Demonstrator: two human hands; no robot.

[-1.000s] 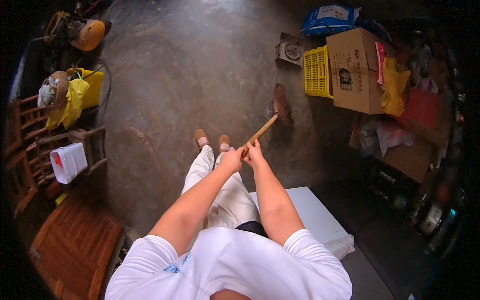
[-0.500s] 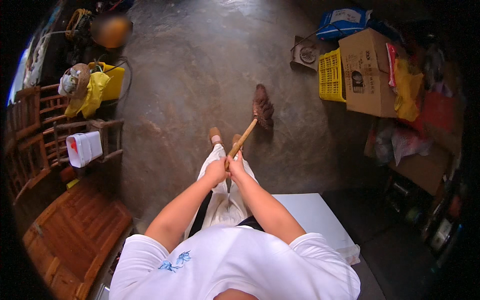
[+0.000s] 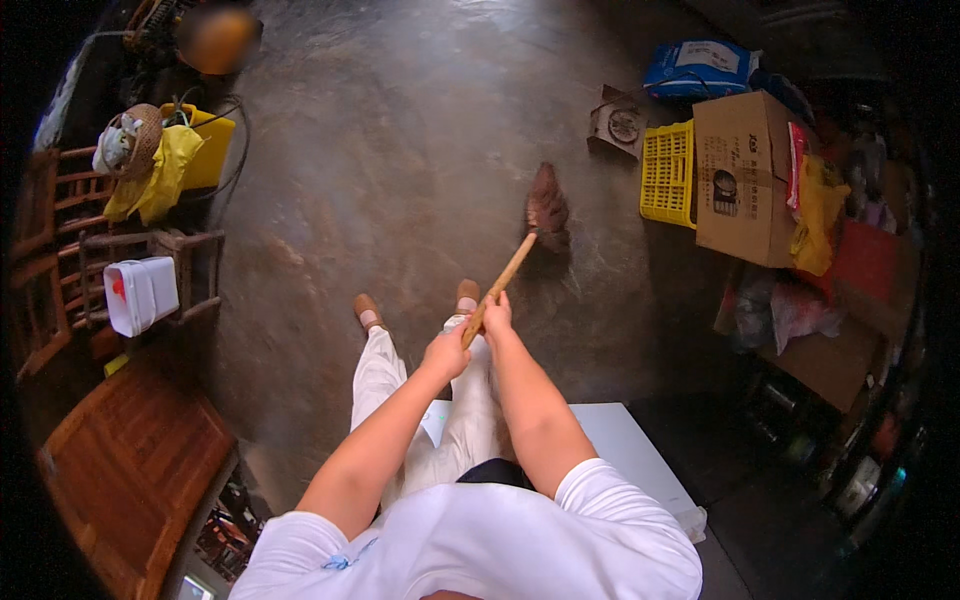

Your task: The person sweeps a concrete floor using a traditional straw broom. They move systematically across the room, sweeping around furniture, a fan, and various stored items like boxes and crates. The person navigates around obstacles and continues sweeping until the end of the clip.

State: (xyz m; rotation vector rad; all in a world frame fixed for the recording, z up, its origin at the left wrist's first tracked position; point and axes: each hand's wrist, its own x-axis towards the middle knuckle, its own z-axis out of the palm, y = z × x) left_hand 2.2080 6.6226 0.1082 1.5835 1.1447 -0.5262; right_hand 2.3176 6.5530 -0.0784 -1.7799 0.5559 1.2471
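A broom with a pale wooden handle (image 3: 516,262) slants away from me toward the upper right. Its reddish-brown fibre head (image 3: 546,204) rests on the grey floor ahead of my feet. My left hand (image 3: 447,353) is closed around the near end of the handle. Just farther along the same handle, my right hand (image 3: 497,315) wraps it too. The fingers of both hands are partly hidden. Below the hands are my light trousers, and my brown shoes stand apart on the floor.
To the right stand a yellow plastic crate (image 3: 666,175), a cardboard box (image 3: 745,180), a blue sack (image 3: 700,68) and a brown dustpan-like piece (image 3: 617,124). At left are a white bucket (image 3: 142,295) on a wooden stool, a yellow container (image 3: 211,150) and a wooden tabletop (image 3: 135,470).
My hands have shifted slightly right and now sit farther apart along the handle. The broom head has moved a little right. My feet are wider apart, and the view has shifted.
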